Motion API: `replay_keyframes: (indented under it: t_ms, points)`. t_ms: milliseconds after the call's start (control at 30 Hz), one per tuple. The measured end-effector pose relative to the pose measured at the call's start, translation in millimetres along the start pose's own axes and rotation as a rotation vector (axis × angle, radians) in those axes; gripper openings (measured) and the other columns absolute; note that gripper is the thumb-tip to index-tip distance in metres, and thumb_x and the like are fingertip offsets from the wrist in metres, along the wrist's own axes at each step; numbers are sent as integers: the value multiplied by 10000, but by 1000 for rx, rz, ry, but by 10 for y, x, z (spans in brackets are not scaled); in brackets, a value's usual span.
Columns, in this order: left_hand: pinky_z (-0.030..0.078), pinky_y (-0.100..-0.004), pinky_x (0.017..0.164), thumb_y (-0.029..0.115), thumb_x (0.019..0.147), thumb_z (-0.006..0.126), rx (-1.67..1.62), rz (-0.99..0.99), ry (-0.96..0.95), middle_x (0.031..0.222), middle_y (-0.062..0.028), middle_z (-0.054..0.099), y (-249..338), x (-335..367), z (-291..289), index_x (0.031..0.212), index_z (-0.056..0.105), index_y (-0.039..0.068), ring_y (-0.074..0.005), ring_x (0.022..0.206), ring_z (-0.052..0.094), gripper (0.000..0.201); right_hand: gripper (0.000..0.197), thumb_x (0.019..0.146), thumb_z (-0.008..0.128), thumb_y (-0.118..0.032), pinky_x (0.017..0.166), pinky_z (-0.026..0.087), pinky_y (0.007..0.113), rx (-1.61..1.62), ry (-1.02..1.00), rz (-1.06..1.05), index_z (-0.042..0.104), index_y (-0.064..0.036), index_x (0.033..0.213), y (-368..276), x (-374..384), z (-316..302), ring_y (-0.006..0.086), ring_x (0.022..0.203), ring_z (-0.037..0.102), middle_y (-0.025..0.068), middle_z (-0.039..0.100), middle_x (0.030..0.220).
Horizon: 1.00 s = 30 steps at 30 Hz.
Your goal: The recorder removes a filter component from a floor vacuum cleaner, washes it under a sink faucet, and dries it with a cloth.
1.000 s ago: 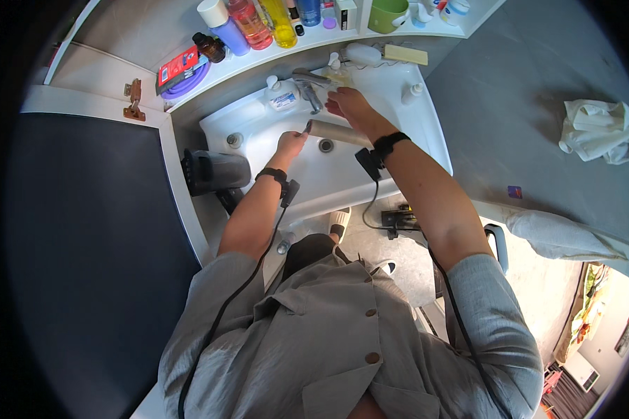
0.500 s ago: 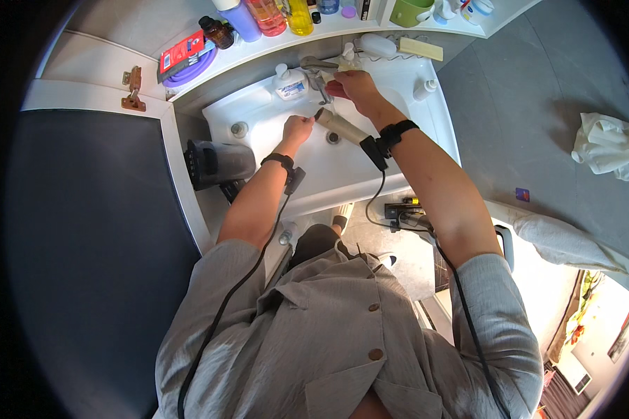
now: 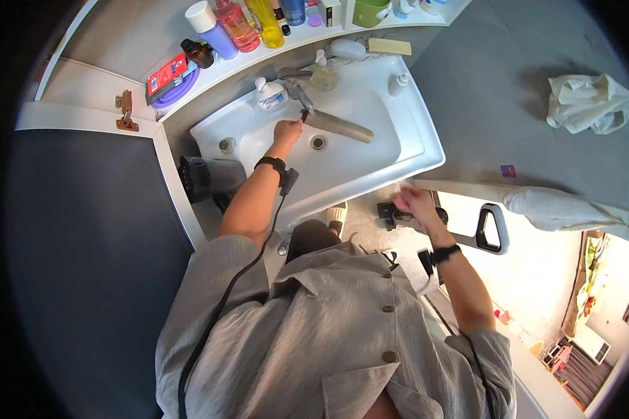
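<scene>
Apparently midway through work, holding a beige roller (image 3: pixel 341 126) over a white sink (image 3: pixel 360 162), just by the faucet (image 3: pixel 301 96), clamped at its dark end in the fingers of the left hand (image 3: pixel 287 133). Already over the sink, not yet set aside, so likely unfinished. Outside the rim with the right hand (image 3: pixel 419 204), too blurred to tell parted fingers from curled.

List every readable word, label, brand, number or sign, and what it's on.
I won't copy print or brands; where it shows:
White pump bottle: blue lettering on the front, not transcribed.
Red-and-black packet: pale print, not transcribed.
Small white box: dark marks, too small to read.
Small blue sticker: too small to read.
Grey-brown cylinder in the left hand: no lettering visible.
</scene>
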State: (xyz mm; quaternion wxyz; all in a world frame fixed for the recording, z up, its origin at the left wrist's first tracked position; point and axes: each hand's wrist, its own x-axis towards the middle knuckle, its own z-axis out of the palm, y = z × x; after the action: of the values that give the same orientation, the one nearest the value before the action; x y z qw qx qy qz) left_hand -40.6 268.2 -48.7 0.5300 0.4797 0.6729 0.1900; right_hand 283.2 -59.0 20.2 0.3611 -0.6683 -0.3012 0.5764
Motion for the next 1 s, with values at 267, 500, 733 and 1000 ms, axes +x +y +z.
replay_keyframes:
  t_ms: [267, 500, 733, 1000]
  points:
    - [478, -273, 540, 252, 946, 681, -85, 1, -52, 765, 5, 662, -73, -55, -106, 937, 705, 92, -106, 641, 597, 162, 214, 960, 553, -115, 686, 602, 321, 141, 437, 498, 670, 61, 991, 2008, -2356, -601, 209, 749, 709, 123, 711, 864]
    - [483, -280, 504, 245, 926, 705, -71, -20, 26, 739, -4, 662, -40, -42, -142, 887, 683, 93, -115, 611, 607, 159, 178, 926, 607, -146, 563, 510, 309, -1134, -130, 372, 698, -4, 870, 3830, -4155, -812, 175, 697, 679, 62, 683, 736]
    - [483, -270, 492, 231, 923, 689, -90, -3, 76, 740, -12, 666, 35, -137, -216, 869, 669, 93, -121, 605, 617, 149, 176, 930, 618, -148, 567, 499, 297, -232, 312, 491, 699, 8, 946, 4188, -3964, -844, 156, 682, 652, 42, 671, 741]
    - [464, -272, 450, 246, 940, 669, -59, -77, 177, 665, -11, 649, 57, -155, -266, 780, 663, 77, -121, 530, 600, 233, 258, 937, 632, -149, 559, 468, 266, 324, 643, 459, 674, 32, 1115, 2164, -3265, -594, 111, 650, 588, 14, 656, 781]
